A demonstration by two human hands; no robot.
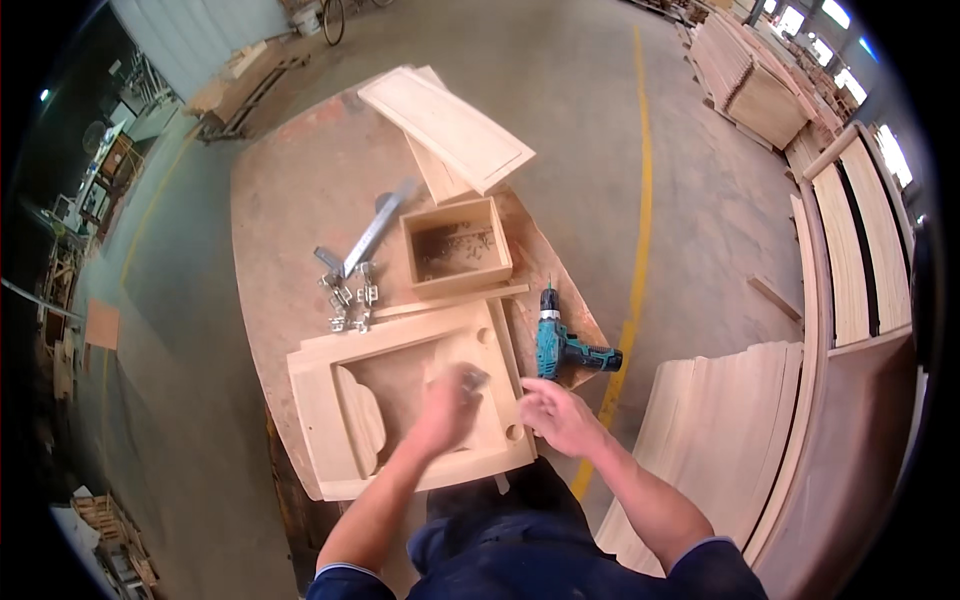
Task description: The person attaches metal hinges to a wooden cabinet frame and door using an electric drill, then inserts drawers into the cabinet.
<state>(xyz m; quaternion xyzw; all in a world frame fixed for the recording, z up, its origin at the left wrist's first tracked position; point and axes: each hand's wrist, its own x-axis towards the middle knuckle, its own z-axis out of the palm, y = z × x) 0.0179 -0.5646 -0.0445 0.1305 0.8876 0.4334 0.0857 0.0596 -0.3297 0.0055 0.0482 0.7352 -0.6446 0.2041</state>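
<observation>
A pale wooden frame door lies on the table edge right in front of me, with two round holes along its right rail. Over its opening is my left hand, blurred by motion, closed around a small grey metal hinge. My right hand hovers by the door's right edge, its fingers curled and thumb side toward the door; anything pinched there is too small to make out. Beyond the door sit several metal hinges in a pile. A teal cordless drill rests on its side to the right.
A wooden box of loose screws stands past a thin wood strip. Left of it lies a metal square. Stacked panels occupy the table's far end. Boards stand close on my right.
</observation>
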